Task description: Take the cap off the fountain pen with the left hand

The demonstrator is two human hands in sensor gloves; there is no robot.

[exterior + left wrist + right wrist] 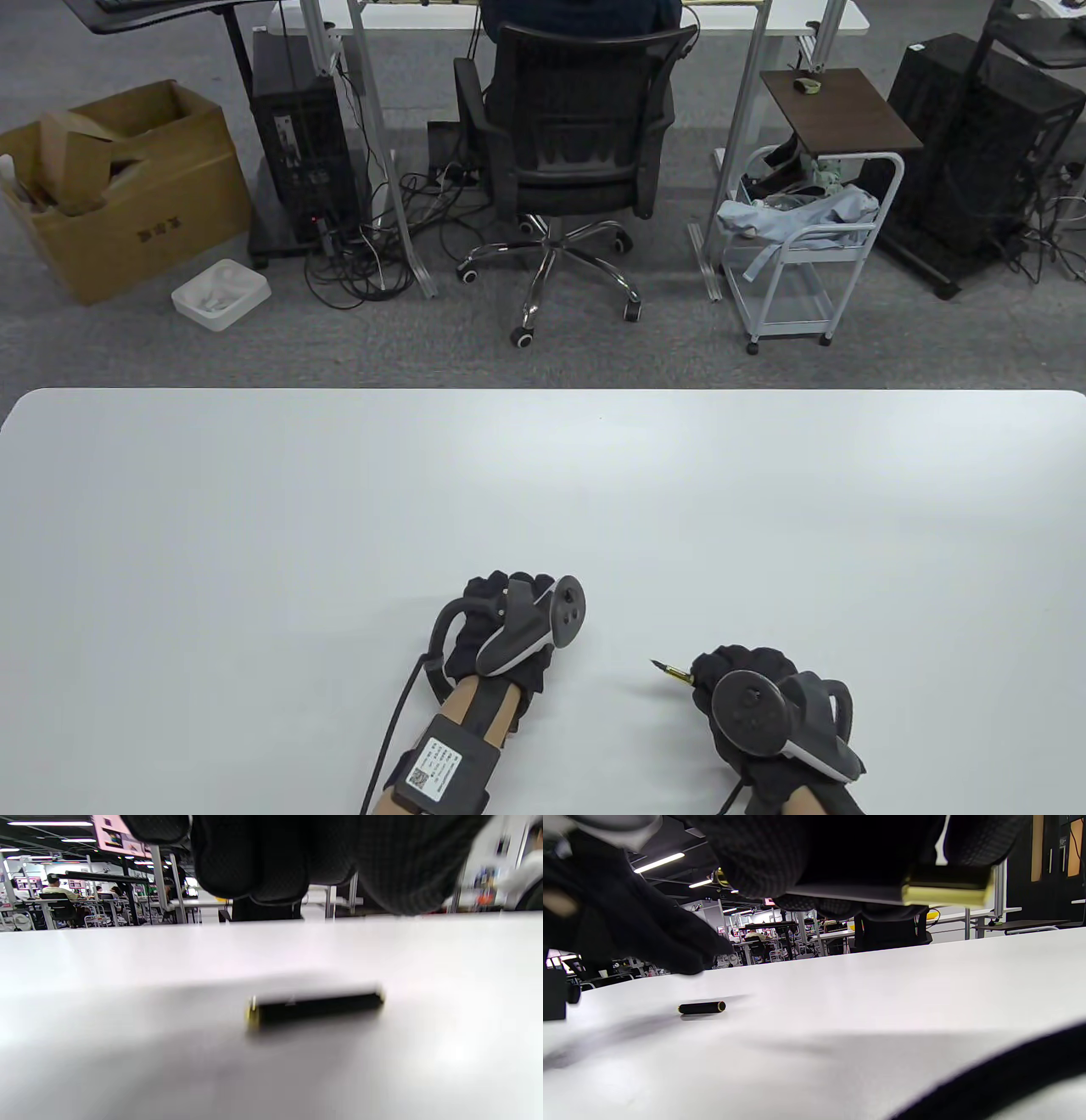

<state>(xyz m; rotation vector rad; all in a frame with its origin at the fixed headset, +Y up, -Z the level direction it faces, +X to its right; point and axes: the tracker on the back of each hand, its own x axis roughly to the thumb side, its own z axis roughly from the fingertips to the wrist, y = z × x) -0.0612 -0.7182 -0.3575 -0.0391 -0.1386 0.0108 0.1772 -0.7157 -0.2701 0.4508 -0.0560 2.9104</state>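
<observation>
The fountain pen cap (pixel 314 1009) lies flat on the white table (pixel 254 526), just under the left hand (pixel 509 632), and nothing touches it. It is a short black tube with a gold ring at each end. In the right wrist view it (pixel 701 1007) rests apart from the pen, to the left of it. The left hand hovers above the cap with its fingers (pixel 254 861) hanging loose and holding nothing.

The right hand (pixel 764 709) is to the right of the cap, near it but not touching. It grips the fountain pen (pixel 674 675) around the barrel, and the bare gold nib points out toward the cap. The gold end of the barrel (pixel 946 891) shows under the glove in the right wrist view.

Judging from this, the cap is already off the pen and laid down, so the task looks finished or in its last step. The next move probably calls only for the left hand to lift away from the cap without pushing it, because such a round cap can roll easily on a smooth table.
</observation>
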